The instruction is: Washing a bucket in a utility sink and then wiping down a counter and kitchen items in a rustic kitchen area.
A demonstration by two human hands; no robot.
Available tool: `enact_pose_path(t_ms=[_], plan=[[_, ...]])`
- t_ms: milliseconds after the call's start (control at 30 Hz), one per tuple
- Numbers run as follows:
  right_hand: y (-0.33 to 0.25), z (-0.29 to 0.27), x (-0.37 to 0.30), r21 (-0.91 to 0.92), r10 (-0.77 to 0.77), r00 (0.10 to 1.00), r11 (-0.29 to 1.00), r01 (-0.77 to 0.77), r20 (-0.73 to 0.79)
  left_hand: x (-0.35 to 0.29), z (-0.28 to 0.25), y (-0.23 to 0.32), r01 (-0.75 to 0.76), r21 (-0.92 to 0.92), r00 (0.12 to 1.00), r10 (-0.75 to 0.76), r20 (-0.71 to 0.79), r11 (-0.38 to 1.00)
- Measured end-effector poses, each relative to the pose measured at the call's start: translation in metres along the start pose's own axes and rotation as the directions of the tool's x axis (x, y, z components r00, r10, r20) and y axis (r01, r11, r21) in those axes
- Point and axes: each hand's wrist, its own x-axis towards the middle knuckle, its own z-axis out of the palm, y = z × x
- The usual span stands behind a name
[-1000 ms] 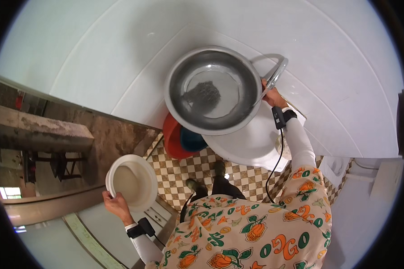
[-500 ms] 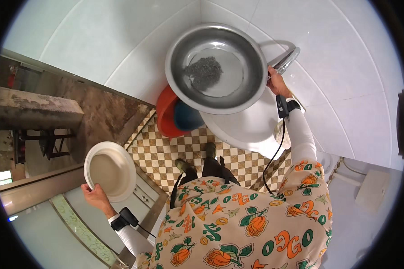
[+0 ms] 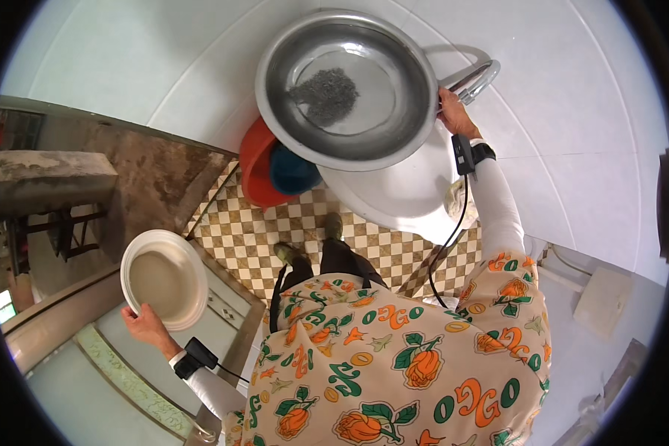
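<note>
A round white basin (image 3: 193, 256) hangs at the lower left, its inside a duller grey-beige. My left hand (image 3: 147, 325) is closed on the near rim of it. A wide metal basin (image 3: 394, 141) is held above the white washbasin (image 3: 379, 197), covering its far part. Inside the metal basin lies a speckled dark-grey patch (image 3: 327, 97); I cannot tell what it is. My right hand (image 3: 456, 115) is closed at the metal basin's right rim, right beside the chrome faucet (image 3: 482, 78). Some of its fingers are hidden.
An orange-red tub (image 3: 251, 167) with a blue bucket (image 3: 293, 169) in it stands on the checkered floor (image 3: 238, 241). Tiled walls rise behind the washbasin. A glazed door (image 3: 89, 379) is at lower left, beside a doorway. A cable hangs from my right wrist.
The view has shifted, so the surroundings sit a little higher and further left. Both hands keep their hold on the two basins.
</note>
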Motion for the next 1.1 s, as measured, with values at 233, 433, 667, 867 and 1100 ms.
enact_pose_path(t_ms=[233, 433, 667, 867, 1100], plan=[[-0.005, -0.026, -0.113, -0.625, -0.015, 0.999, 0.78, 0.04, 0.045, -0.001, -0.011, -0.007, 0.049, 0.02, 0.998, -0.048, -0.034, 0.999], [0.046, -0.025, -0.219, -0.768, 0.001, 0.989, 0.63, 0.115, 0.149, 0.008, -0.002, -0.001, 0.111, 0.167, 0.994, -0.112, -0.003, 0.98], [0.087, -0.003, -0.217, -0.757, -0.185, 0.979, 0.65, 0.059, -0.082, 0.006, -0.009, -0.012, 0.11, 0.145, 0.994, -0.11, -0.008, 0.983], [-0.028, 0.059, -0.218, -0.065, 0.202, 0.95, 0.979, -0.192, 0.237, 0.011, -0.001, -0.021, 0.055, 0.073, 0.994, -0.048, -0.098, 0.996], [-0.057, 0.121, -0.197, 0.034, -0.094, 0.994, 0.995, 0.092, 0.052, 0.023, -0.023, 0.004, 0.112, -0.026, 0.977, -0.114, -0.18, 0.993]])
